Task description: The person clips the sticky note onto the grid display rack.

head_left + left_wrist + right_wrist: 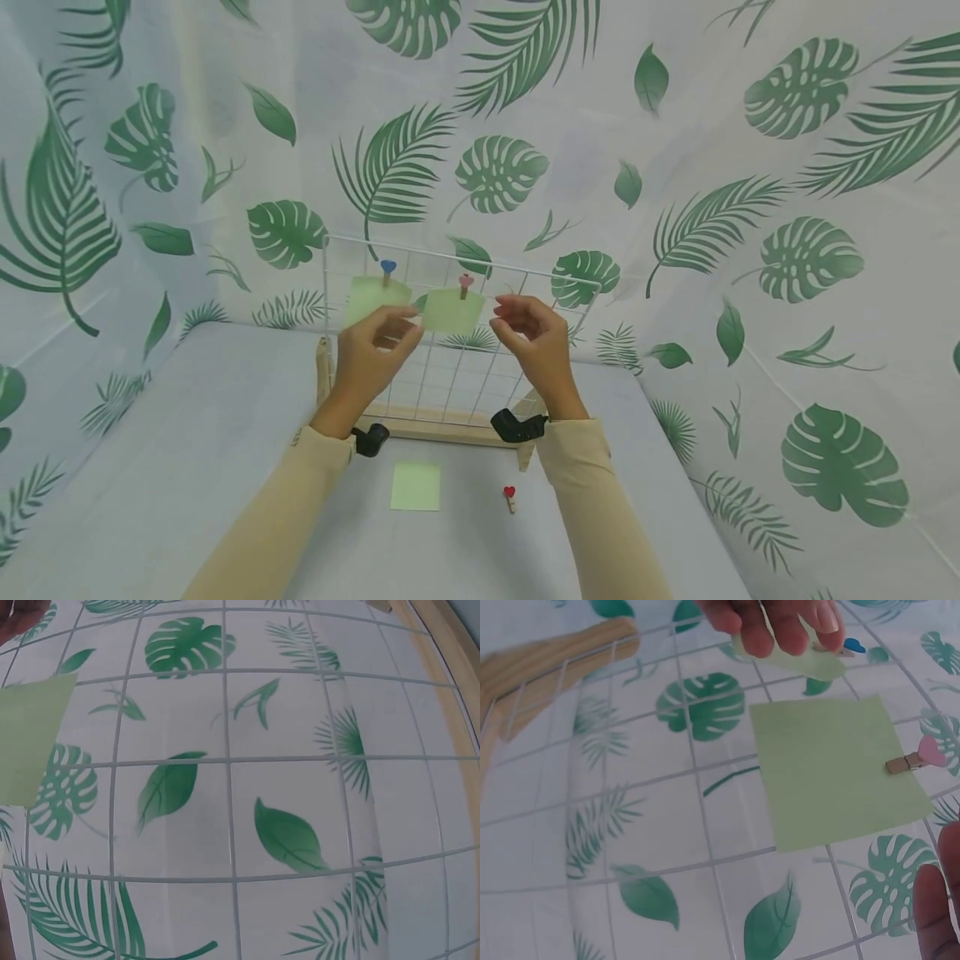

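Note:
A white wire grid (pixel 229 760) stands upright with two pale green paper notes clipped to it. A small clothespin with a pink heart (pixel 466 283) holds the right-hand note (pixel 452 312). A clothespin with a blue heart (pixel 387 268) holds the left note (pixel 367 292), partly hidden behind my left hand. My left hand (pixel 375 346) hovers by the right-hand note's left edge, fingers loosely bent. On that note's other side is my right hand (pixel 536 337), thumb and fingers apart. The right wrist view shows both hands' fingertips off this note (pixel 832 776); neither hand holds anything.
A third green note (pixel 416 487) lies flat on the white table (pixel 225 467). To its right is a clothespin with a red heart (pixel 510 498). The grid stands in a wooden base (pixel 442 431). Leaf-printed cloth (pixel 570 125) hangs behind and at both sides.

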Available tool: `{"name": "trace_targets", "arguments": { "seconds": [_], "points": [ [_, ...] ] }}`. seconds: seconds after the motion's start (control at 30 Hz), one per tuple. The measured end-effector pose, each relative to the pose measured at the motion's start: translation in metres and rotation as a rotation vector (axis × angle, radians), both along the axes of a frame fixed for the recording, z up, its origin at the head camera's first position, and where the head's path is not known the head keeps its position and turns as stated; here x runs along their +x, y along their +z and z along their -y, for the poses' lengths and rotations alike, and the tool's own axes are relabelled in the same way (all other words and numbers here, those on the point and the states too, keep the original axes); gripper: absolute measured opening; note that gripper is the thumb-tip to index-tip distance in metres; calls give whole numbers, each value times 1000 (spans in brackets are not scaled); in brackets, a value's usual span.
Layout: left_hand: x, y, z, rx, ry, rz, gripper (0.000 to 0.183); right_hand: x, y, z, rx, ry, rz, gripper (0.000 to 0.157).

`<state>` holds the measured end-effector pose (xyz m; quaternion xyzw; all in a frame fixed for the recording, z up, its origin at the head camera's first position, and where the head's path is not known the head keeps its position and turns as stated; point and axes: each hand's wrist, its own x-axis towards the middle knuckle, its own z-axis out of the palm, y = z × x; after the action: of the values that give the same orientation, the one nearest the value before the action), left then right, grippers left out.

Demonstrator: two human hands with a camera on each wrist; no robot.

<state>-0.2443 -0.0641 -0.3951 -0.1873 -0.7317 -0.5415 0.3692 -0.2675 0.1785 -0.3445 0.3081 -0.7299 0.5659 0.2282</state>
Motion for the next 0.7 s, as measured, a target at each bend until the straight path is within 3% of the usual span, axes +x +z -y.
{"name": "trace_targets", "arguments": {
  "seconds": [0.47,0.7],
  "points": [
    [11,-10,7,35,-53,-5,26,14,-11,-13,-5,14,92,32],
    [18,-16,9,23,-88,49,28,19,-19,-18,4,10,91,30]
  ]
}}
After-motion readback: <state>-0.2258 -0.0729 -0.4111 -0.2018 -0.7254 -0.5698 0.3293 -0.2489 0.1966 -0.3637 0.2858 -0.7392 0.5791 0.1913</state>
